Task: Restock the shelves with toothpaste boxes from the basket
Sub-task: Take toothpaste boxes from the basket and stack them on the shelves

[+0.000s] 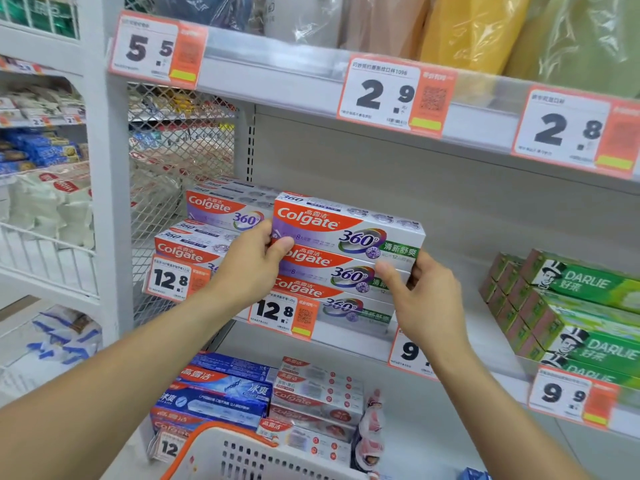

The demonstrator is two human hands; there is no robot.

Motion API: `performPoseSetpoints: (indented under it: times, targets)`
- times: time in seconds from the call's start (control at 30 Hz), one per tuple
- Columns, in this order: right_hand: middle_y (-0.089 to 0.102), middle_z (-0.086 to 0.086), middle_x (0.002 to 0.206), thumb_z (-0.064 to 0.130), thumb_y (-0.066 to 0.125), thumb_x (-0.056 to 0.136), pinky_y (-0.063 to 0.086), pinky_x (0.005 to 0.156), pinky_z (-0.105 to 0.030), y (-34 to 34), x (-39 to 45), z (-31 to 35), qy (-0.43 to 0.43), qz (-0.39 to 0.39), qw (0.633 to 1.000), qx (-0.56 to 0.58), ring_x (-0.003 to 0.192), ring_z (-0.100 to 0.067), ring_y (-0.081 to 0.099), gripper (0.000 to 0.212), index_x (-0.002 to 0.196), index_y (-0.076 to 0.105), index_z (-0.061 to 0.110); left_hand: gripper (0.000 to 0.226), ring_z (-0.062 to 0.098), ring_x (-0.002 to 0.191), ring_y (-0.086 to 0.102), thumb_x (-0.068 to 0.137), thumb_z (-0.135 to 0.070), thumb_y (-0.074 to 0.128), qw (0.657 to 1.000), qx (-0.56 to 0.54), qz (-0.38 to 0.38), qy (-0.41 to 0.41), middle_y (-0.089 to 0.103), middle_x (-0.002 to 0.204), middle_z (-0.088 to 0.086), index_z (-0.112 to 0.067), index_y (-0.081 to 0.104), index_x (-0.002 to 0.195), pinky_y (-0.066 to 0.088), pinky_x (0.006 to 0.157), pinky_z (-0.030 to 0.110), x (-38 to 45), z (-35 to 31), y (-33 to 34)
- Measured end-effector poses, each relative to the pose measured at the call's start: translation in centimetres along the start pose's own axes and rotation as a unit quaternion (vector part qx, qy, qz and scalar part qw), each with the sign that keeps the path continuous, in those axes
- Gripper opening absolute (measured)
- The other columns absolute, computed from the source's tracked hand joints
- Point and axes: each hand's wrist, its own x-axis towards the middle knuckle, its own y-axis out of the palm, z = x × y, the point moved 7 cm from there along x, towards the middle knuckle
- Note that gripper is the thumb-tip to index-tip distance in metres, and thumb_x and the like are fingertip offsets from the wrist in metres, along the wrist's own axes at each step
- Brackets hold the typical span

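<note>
Bright, even store light from overhead, with only soft shadow under the left hand (258, 263) and right hand (420, 292); print on the toothpaste box (349, 230) between the fingers is sharp; the price tags (391, 93) above them blur slightly; shelf lines well beyond the fingers bow at the edges; plastic bags (571, 39) high above glare.

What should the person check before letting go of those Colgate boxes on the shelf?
1. Both ends gripped: ok, left hand and right hand hold the Colgate stack.
2. Stack squared: not ok, top box sits further right than those below.
3. Stack resting on the shelf: cannot tell, price tag hides its base.
4. Space to the right: ok, a gap before the Darlie boxes.
5. Matches the neighbouring Colgate 360 pile: ok.
</note>
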Motion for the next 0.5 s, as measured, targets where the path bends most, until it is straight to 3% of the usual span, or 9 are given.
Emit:
performPoseSetpoints:
  times: [0.1, 0.23, 0.4, 0.5]
  targets:
    - [0.064, 0.027, 0.077, 0.035, 0.07, 0.092, 0.05, 0.057, -0.007, -0.15, -0.62, -0.12, 0.003, -0.024, 0.999, 0.023, 0.071, 0.014, 0.064, 0.024, 0.115, 0.069, 0.028, 0.022, 0.012, 0.103, 0.065, 0.103, -0.023, 0.052, 0.999, 0.014, -0.038, 0.002, 0.071, 0.112, -0.004, -0.017, 0.062, 0.122, 0.051, 0.086, 0.025, -0.23, -0.07, -0.31]
    - [0.071, 0.023, 0.074, 0.038, 0.076, 0.085, 0.061, 0.075, -0.035, -0.63, -0.99, -0.63, 0.013, -0.052, 0.996, 0.069, 0.077, -0.003, 0.073, 0.009, 0.092, 0.07, 0.04, 0.019, 0.015, 0.101, 0.069, 0.1, -0.025, 0.057, 0.998, 0.0, -0.061, -0.007, 0.074, 0.109, 0.0, -0.017, 0.068, 0.114, 0.056, 0.092, 0.038, -0.31, 0.28, -0.68]
    - [0.072, 0.027, 0.081, 0.029, 0.078, 0.084, 0.054, 0.069, -0.011, -0.49, -1.14, -0.85, 0.025, -0.051, 0.99, 0.132, 0.082, 0.008, 0.07, 0.021, 0.105, 0.076, 0.027, 0.017, 0.016, 0.102, 0.066, 0.102, -0.03, 0.052, 0.999, 0.014, -0.048, -0.011, 0.071, 0.111, 0.0, -0.02, 0.063, 0.11, 0.055, 0.087, 0.034, -0.43, 0.19, -0.27]
    - [0.074, 0.025, 0.087, 0.024, 0.077, 0.086, 0.054, 0.069, -0.01, -0.38, -1.13, -0.99, 0.029, -0.038, 0.984, 0.17, 0.086, 0.006, 0.071, 0.022, 0.108, 0.075, 0.027, 0.032, 0.018, 0.105, 0.064, 0.104, -0.032, 0.048, 0.998, 0.055, -0.036, -0.003, 0.07, 0.116, 0.002, -0.01, 0.062, 0.121, 0.051, 0.085, 0.03, -0.33, 0.04, -0.23]
